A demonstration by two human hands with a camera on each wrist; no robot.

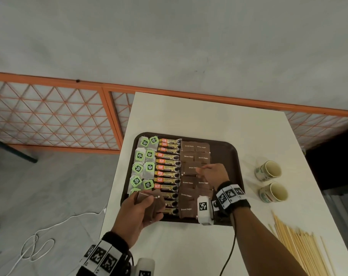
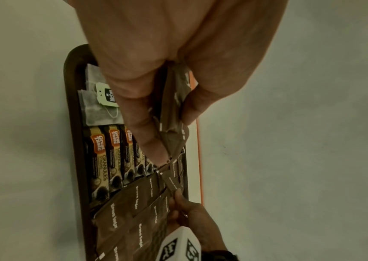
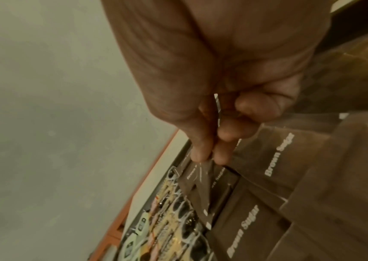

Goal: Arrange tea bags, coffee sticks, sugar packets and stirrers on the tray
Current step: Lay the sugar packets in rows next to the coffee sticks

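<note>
A dark brown tray (image 1: 231,151) lies on the white table. It holds green-tagged tea bags (image 1: 141,156) on the left, coffee sticks (image 1: 168,168) in the middle and brown sugar packets (image 1: 188,183) on the right. My right hand (image 1: 213,172) pinches one sugar packet (image 1: 192,168) over the sugar rows, its corner between thumb and forefinger (image 3: 202,151). My left hand (image 1: 138,214) hovers over the tray's near left corner and grips a small stack of sugar packets (image 1: 153,202), also seen as sugar packets (image 2: 173,113) between its fingers. Wooden stirrers (image 1: 300,250) lie loose on the table at the right.
Two paper cups (image 1: 268,170) (image 1: 273,192) stand on the table right of the tray. A white cable (image 1: 39,242) trails on the floor at the left. An orange lattice fence (image 1: 49,114) runs behind the table. A black cable (image 1: 230,248) hangs from my right wrist.
</note>
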